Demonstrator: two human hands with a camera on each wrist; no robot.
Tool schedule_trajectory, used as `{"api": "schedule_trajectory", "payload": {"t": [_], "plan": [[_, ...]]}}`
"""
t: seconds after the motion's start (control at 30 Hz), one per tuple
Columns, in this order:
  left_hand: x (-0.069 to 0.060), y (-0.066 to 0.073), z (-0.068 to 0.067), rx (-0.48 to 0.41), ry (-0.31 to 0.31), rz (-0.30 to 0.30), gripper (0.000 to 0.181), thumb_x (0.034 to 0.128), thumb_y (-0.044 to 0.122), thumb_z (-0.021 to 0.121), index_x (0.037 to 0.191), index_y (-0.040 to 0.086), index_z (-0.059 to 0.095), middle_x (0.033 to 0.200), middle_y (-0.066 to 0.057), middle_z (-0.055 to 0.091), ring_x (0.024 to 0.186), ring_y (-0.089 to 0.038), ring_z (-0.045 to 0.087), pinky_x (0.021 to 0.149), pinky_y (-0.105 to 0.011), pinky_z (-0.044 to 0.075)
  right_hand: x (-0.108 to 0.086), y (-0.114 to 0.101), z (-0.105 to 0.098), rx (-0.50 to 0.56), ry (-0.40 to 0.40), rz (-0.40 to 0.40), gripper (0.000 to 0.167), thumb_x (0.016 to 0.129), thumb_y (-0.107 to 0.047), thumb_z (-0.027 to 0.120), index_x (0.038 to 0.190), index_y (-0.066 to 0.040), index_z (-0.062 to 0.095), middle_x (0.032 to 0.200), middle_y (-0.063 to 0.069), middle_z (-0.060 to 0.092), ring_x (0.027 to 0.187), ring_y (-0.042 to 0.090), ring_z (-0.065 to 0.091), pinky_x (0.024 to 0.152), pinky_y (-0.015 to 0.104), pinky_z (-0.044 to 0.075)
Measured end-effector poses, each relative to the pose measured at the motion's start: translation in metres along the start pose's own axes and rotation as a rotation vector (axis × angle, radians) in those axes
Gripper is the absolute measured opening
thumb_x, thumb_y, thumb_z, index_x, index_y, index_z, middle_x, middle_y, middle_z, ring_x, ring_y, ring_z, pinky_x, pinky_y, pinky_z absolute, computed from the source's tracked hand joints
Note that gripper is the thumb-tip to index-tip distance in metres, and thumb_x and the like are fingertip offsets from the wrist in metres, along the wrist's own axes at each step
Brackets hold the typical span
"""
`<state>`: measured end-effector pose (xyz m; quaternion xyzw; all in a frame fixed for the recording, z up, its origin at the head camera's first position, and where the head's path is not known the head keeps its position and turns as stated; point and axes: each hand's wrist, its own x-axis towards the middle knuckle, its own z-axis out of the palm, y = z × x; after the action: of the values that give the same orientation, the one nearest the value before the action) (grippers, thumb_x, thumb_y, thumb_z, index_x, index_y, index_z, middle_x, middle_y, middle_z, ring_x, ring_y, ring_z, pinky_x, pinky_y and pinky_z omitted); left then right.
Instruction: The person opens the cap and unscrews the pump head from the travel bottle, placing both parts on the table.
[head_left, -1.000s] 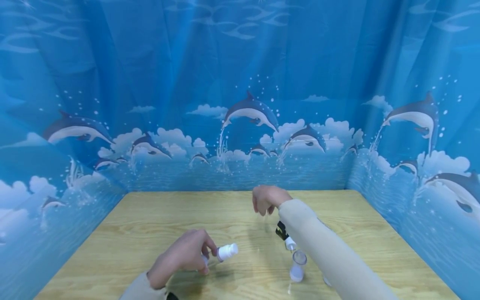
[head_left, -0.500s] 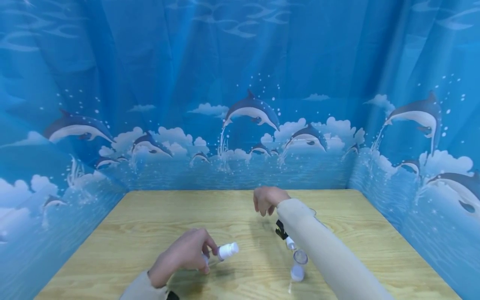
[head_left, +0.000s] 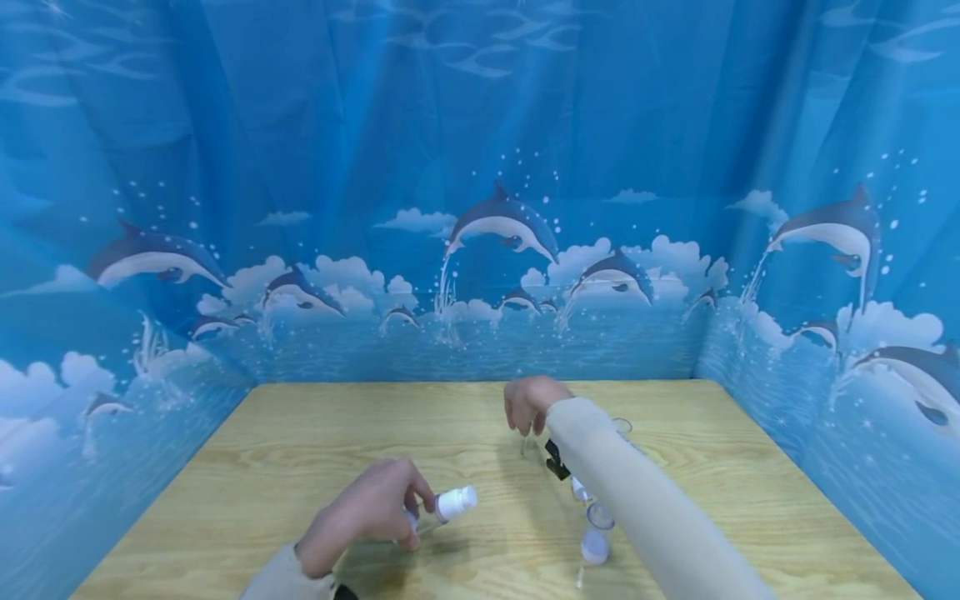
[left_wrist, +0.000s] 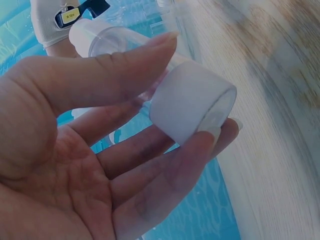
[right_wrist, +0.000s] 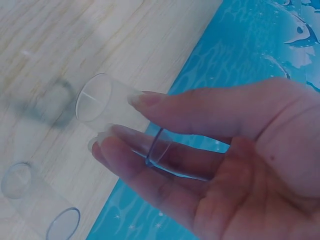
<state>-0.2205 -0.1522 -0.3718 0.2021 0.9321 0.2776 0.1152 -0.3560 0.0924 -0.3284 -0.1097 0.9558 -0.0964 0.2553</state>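
Observation:
In the head view my left hand (head_left: pixel 375 502) holds a small clear bottle with a white top (head_left: pixel 455 502) at the front left, tilted. The left wrist view shows thumb and fingers pinching this bottle near its white base (left_wrist: pixel 187 102). Farther back, my right hand (head_left: pixel 531 404) hangs low over the table. Its thumb and fingers grip a clear open-ended plastic tube (right_wrist: pixel 97 100), seen in the right wrist view. A second clear tube (right_wrist: pixel 42 202) lies apart from it at the lower left of that view.
The wooden table (head_left: pixel 337 425) is ringed by a blue dolphin curtain (head_left: pixel 375 167). Beside my right forearm stand a clear container with a white bottom (head_left: pixel 595 547) and a white-topped piece (head_left: pixel 580 489), both partly hidden by the sleeve. A clear rim (head_left: pixel 622 425) shows beyond the forearm.
My right hand has come slightly lower and its forearm has shifted left, uncovering a clear rim behind the sleeve. The left hand and its bottle stay put.

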Motion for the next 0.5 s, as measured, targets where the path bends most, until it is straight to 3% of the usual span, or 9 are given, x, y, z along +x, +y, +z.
{"api": "schedule_trajectory", "payload": {"t": [0.5], "plan": [[-0.0005,0.0002,0.0002,-0.001,0.014,-0.002,0.04,0.0592,-0.007,0.091,0.093,0.012,0.081,0.081,-0.003,0.074,0.074,-0.015,0.063,0.067,-0.037,0.055,0.0086,0.0003,0.0092,-0.075,0.034,-0.004,0.019,0.086,0.0,0.077,0.102,-0.01,0.075,0.098,0.004,0.069,0.069,0.016,0.068,0.063,0.028,0.059]]}}
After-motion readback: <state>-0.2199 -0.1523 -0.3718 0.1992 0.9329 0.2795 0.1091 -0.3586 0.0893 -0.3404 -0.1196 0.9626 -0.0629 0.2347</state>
